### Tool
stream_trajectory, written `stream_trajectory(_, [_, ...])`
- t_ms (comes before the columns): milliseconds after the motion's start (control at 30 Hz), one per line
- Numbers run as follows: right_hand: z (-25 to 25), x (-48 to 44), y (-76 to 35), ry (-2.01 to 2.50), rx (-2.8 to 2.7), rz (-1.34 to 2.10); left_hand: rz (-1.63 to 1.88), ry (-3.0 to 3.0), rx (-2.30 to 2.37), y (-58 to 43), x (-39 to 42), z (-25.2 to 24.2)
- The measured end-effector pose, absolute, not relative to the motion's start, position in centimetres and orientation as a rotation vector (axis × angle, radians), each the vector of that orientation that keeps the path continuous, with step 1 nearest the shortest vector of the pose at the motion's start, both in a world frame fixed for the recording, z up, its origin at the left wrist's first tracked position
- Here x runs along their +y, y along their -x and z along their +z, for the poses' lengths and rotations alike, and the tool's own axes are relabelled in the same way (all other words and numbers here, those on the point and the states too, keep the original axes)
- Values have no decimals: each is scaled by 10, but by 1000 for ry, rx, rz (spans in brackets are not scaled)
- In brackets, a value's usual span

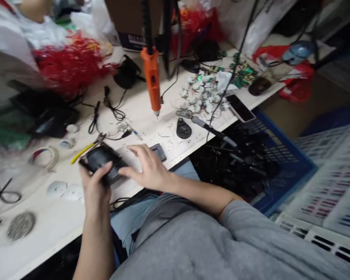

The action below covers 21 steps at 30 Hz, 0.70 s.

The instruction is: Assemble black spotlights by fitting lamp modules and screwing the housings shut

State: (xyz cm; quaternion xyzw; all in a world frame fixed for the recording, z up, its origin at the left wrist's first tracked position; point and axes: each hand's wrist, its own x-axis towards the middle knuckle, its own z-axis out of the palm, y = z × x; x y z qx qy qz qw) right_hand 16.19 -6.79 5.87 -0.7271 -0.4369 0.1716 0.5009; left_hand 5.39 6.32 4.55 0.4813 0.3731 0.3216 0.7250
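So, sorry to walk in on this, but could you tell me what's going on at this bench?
A person sits at a white workbench, their left hand gripping a small black device while their right hand lies against its edge. Yellow-handled pliers lie beside it, an orange electric screwdriver hangs above the bench, and a blue crate of black parts sits to the right.

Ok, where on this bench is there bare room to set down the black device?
Bare white bench shows at the front left, beside the round mesh disc and below the white pads. A smaller patch lies between the black cables and the orange electric screwdriver. It is crowded at the back right, around the white pieces and green circuit boards.
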Motion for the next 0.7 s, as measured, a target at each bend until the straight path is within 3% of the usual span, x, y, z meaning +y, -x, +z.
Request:
stream_trajectory(167, [56,-62,-136,1678,-826,826,816,-1103,896,-48,47,57])
stream_trajectory(700, [45,-29,-135,1492,-862,849,885,-599,940,-42,44,61])
